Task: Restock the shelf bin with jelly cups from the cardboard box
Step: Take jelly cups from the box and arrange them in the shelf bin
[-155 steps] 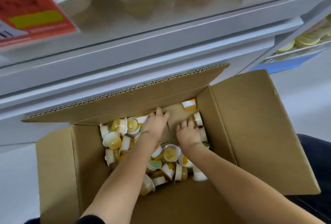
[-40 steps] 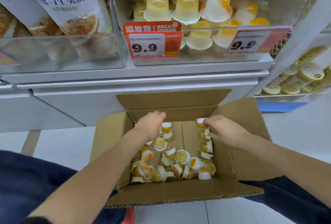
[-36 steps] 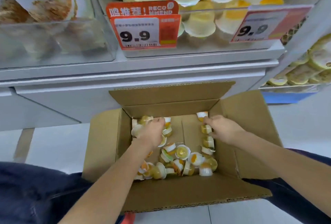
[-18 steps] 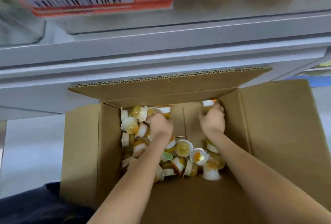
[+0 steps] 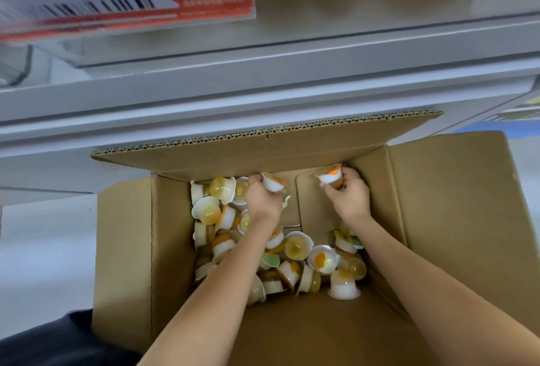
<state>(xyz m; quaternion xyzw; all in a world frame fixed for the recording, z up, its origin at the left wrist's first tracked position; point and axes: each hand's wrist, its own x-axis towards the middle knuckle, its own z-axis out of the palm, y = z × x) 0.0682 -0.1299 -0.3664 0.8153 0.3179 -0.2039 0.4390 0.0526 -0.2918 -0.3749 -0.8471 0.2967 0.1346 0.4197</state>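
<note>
Inside cardboard box (image 5: 455, 219): white-lidded jelly cup (image 5: 273, 183) gripped by left hand (image 5: 263, 202); orange-centred jelly cup (image 5: 330, 177) pinched by right hand (image 5: 349, 199).

Open cardboard box (image 5: 455, 219) fills lower frame; jelly cups (image 5: 295, 247) (white-lidded, yellow or orange) lie jumbled inside, centre.

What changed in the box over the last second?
Both hands now grip jelly cups at the far wall: the left hand holds one, the right hand another. The loose cups remain in the cardboard box.
</note>
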